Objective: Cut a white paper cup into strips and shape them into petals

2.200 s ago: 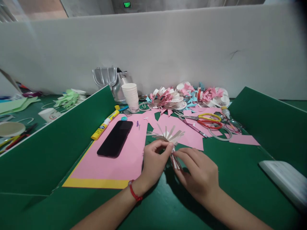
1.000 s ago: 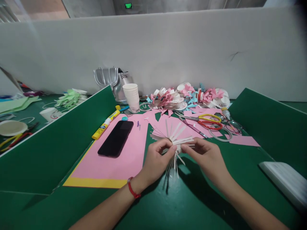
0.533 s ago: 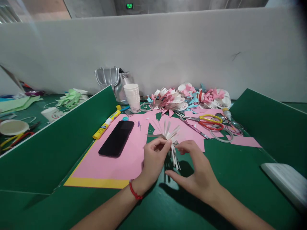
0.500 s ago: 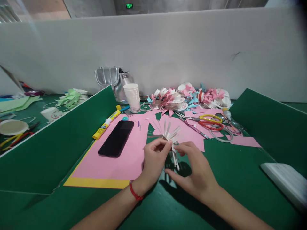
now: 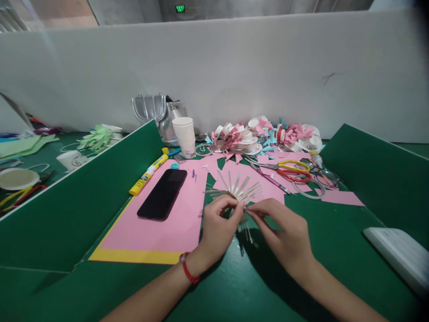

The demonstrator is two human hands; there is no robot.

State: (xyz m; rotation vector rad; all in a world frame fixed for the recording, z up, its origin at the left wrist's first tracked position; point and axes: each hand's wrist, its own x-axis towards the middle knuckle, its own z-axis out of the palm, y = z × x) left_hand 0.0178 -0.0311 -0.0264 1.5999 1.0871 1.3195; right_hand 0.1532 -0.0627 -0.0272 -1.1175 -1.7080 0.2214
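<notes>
Between my hands is a white paper cup cut into thin strips, fanned out like spokes, with some strips hanging below. My left hand, with a red bracelet at the wrist, pinches it near its middle. The thumb and forefinger of my right hand are closed together at the near right edge, on one of the strips as far as I can see. My fingers hide part of the centre. Pink paper sheets lie just beyond.
A black phone rests on pink paper at left, beside a yellow glue stick. Stacked paper cups stand behind. Scissors and a tape ring lie right, before a heap of cut cups and paper. Green dividers flank the table.
My right thumb and forefinger have come together from a wide spread, at the edge of the cut cup. The strips have turned and now fan out wider.
</notes>
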